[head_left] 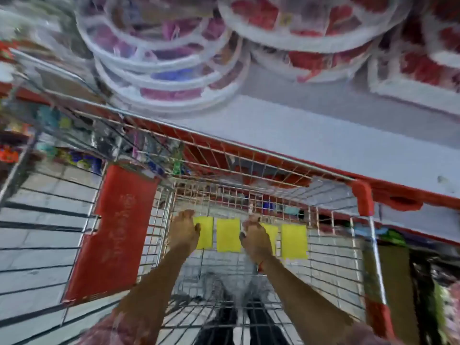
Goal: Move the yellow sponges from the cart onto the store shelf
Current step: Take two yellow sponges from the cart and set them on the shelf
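Several flat yellow sponges lie in a row on the bottom of the wire cart (273,155). My left hand (183,232) hovers over the leftmost sponge (205,232), covering its left edge, fingers loosely curled. A second sponge (228,235) lies uncovered between my hands. My right hand (255,239) is over the third sponge (272,234), fingers bent down onto it; whether it grips is unclear in the blur. The rightmost sponge (294,241) lies untouched. The grey store shelf (311,135) with a red front edge runs just beyond the cart.
Round white trays (174,78) of coloured goods are stacked on the shelf at the back left, with red-filled packs (311,26) to the right. A red flap (114,227) forms the cart's child seat at left. Lower shelves with goods show through the wires.
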